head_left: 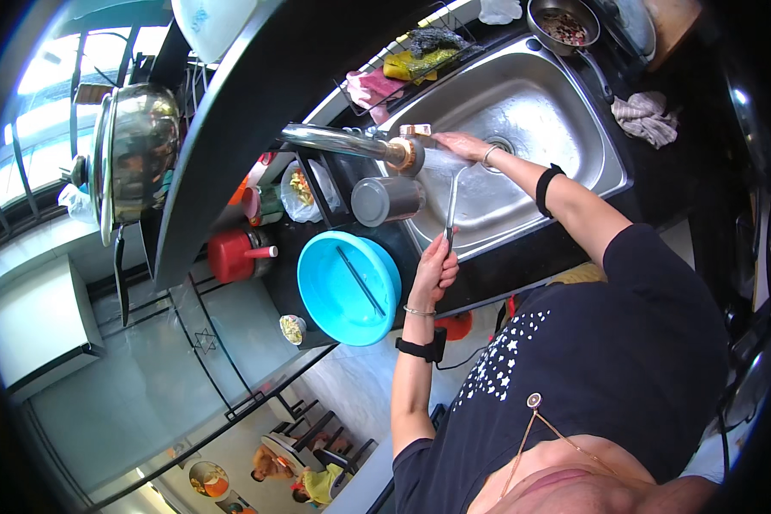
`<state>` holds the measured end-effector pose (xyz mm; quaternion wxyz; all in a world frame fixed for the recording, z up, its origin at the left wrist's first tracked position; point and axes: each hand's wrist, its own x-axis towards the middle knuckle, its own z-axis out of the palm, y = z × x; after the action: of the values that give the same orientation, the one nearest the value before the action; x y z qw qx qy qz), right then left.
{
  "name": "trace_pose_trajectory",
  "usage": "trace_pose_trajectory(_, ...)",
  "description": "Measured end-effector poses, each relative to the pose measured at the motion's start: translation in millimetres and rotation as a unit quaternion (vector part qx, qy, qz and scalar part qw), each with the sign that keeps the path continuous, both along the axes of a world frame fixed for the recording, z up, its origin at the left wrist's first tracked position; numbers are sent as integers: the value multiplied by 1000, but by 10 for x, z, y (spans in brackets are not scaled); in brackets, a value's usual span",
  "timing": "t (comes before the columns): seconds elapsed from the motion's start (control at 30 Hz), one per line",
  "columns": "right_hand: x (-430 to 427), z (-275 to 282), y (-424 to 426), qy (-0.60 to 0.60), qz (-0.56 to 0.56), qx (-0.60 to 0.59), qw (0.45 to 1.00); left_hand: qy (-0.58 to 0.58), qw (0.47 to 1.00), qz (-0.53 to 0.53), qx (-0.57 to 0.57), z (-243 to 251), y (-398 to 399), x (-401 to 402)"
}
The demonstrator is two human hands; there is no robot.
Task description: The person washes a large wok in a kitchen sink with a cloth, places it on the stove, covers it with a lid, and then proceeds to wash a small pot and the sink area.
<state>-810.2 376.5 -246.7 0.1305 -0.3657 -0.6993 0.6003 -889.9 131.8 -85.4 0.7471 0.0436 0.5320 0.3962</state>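
My left hand (435,266) is closed around the dark handle of a long, slim metal kitchen utensil (453,202), possibly a knife, which extends over the stainless steel sink (540,90). My right hand (462,145) is over the sink beside the water stream (442,160) from the chrome faucet (340,140). Its fingers are partly hidden near the tap, and whether they hold anything cannot be told. A lidded metal canister (385,200) stands at the sink's edge. Near my left hand, a light-blue plastic basin (318,283) holds a pair of dark chopsticks (360,281).
Cloths (376,90) lie in a wire rack behind the sink. A frying pan (562,29) with food remnants and a crumpled striped cloth (646,119) are at the right. A red pot (230,256) stands beyond the basin; a glass-like pot (144,154) is on the raised shelf. Two people are in the distant room.
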Motion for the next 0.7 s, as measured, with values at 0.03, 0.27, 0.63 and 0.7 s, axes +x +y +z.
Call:
trace_pose_trajectory(0.03, -22, 41, 39, 6, 6, 8, 1000, -12, 1000, 11, 8, 22, 37, -24)
trace_pose_trajectory(0.27, -85, 127, -692, -10, -113, 506, 855, -150, 984, 75, -56, -210, 738, -321)
trace_pose_trajectory(0.63, 641, 594, -182, -53, 23, 493, 868, -347, 931, 75, 88, -408, 1535, -247)
trace_pose_trajectory(0.7, 706, 575, -89, -90, 17, 497, 863, -289, 948, 39, 125, -446, 1662, -249)
